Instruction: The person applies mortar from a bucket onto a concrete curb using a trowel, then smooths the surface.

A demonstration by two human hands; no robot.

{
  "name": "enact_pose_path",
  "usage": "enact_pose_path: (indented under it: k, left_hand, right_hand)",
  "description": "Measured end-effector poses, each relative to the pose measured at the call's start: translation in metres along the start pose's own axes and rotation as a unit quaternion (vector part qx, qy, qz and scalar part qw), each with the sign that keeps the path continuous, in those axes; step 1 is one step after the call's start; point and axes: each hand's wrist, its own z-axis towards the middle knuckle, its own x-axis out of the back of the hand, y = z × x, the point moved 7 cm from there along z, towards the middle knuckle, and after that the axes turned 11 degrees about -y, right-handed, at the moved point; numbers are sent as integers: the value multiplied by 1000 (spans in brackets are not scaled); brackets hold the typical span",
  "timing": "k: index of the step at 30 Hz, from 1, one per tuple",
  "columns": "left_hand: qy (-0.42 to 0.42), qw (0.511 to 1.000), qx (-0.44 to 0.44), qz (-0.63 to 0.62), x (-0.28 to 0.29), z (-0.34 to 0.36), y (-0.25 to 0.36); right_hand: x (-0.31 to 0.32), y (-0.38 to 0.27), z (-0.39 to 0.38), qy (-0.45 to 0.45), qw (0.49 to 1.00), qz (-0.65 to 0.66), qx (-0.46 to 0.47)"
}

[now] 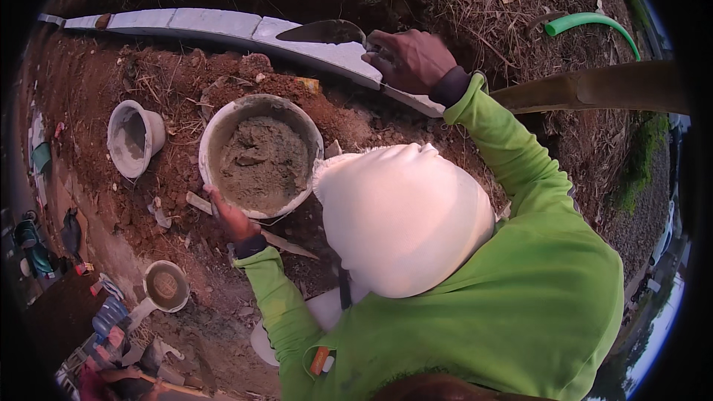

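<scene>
My right hand (408, 59) is closed on a metal trowel (319, 32), whose blade is held over the row of pale blocks (186, 27) along the edge of a dug trench. My left hand (230, 214) grips the lower left rim of a large white bucket (303, 125) holding grey-brown wet mortar (260, 160). My knee, in white cloth (405, 215), is beside the bucket.
A smaller white bucket (152, 135) lies to the left, with a round container of murky liquid (165, 287) below it. A long board (624, 87) and a green hose (594, 21) are at the right. Another person (111, 375) is at the lower left among assorted items.
</scene>
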Motion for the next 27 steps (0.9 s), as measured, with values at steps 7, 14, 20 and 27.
enact_pose_path:
  k: [7, 14, 20, 27]
  left_hand:
    - [-9, 997, -73, -2, -30, 9, 15]
    - [38, 997, -65, -33, -19, 0, 15]
    - [55, 995, -78, -29, -20, 8, 9]
    - [49, 994, -62, -75, 12, 17, -15]
  right_hand:
    - [-92, -98, 23, -191, 965, -145, 106]
    - [-153, -121, 26, -373, 907, -69, 182]
    - [-169, -159, -1, -412, 855, -22, 314]
    - [-171, -150, 7, -403, 886, 175, 146]
